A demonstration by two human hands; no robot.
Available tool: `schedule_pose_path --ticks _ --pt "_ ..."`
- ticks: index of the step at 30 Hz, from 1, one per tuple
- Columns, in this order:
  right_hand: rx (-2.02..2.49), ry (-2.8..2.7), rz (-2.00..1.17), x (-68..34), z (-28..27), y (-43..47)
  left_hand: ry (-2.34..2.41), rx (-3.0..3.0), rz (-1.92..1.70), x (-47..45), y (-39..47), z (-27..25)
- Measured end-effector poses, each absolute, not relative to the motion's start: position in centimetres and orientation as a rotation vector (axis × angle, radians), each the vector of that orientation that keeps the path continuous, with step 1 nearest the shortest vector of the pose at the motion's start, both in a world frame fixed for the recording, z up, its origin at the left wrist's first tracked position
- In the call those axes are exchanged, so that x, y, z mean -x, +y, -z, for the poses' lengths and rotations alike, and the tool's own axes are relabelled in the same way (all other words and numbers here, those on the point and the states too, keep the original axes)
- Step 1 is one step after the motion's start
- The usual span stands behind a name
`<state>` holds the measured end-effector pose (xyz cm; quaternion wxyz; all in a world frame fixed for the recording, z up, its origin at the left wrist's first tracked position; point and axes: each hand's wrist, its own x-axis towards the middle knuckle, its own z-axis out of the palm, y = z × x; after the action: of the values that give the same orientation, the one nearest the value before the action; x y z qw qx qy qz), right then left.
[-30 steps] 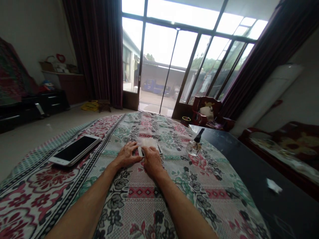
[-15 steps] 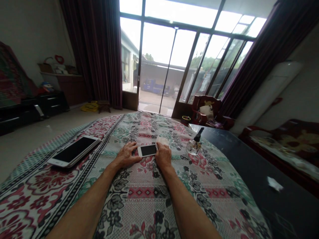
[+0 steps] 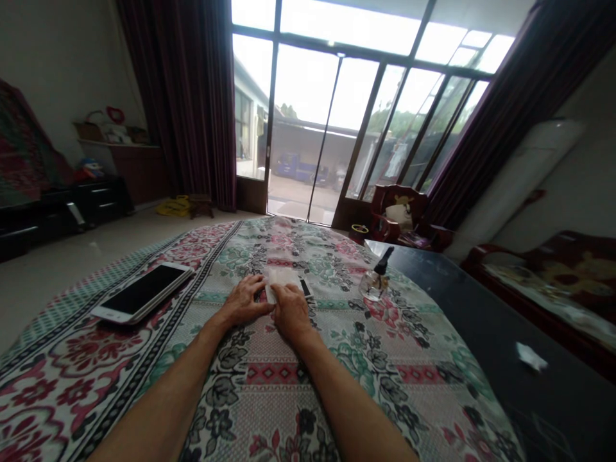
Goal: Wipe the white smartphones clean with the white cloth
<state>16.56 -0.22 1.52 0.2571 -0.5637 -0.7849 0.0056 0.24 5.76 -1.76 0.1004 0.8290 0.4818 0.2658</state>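
Observation:
A small white smartphone point(image 3: 307, 288) lies face up on the flowered cloth. Most of it is covered by my right hand and a white tissue point(image 3: 282, 276); its right end shows. My right hand point(image 3: 291, 310) presses the tissue onto the screen near the left end, fingers bent over it. At the phone's left edge, my left hand point(image 3: 246, 300) grips with thumb and fingers on either side. A larger white smartphone point(image 3: 147, 292) with a dark screen lies to the left. To the right stands a clear spray bottle point(image 3: 374, 284) with a black nozzle.
The patterned tablecloth point(image 3: 289, 417) covers the surface under my arms. A dark tabletop point(image 3: 486, 333) adjoins it on the right, with a crumpled white tissue point(image 3: 530, 356) on it. Beyond are a wooden chair point(image 3: 399, 208) and glass doors point(image 3: 308, 141).
My right hand has slid left across the small phone with the tissue, from its right end toward its left end. My left hand stays at the left edge.

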Motion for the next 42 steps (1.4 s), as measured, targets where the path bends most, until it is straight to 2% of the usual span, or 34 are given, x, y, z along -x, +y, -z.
schedule_pose_path --ticks 10,22,27,36,42 --pt "1.899 -1.789 0.048 -20.7 -1.3 1.7 1.452 -2.434 -0.712 -0.3 5.7 1.5" --pt "1.394 -2.241 -0.085 -16.0 -1.6 -0.5 1.293 -2.512 -0.778 -0.2 5.8 1.4" --pt "1.498 -2.163 -0.066 -17.8 -1.5 1.0 1.448 -2.445 -0.729 -0.2 5.7 1.7" --pt "1.853 -1.883 0.037 -18.8 -1.6 1.2 1.454 -2.440 -0.724 -0.3 5.7 1.6" --pt "1.757 -2.051 0.002 -16.5 -1.0 -0.4 1.465 -2.419 -0.765 -0.3 6.0 2.2"
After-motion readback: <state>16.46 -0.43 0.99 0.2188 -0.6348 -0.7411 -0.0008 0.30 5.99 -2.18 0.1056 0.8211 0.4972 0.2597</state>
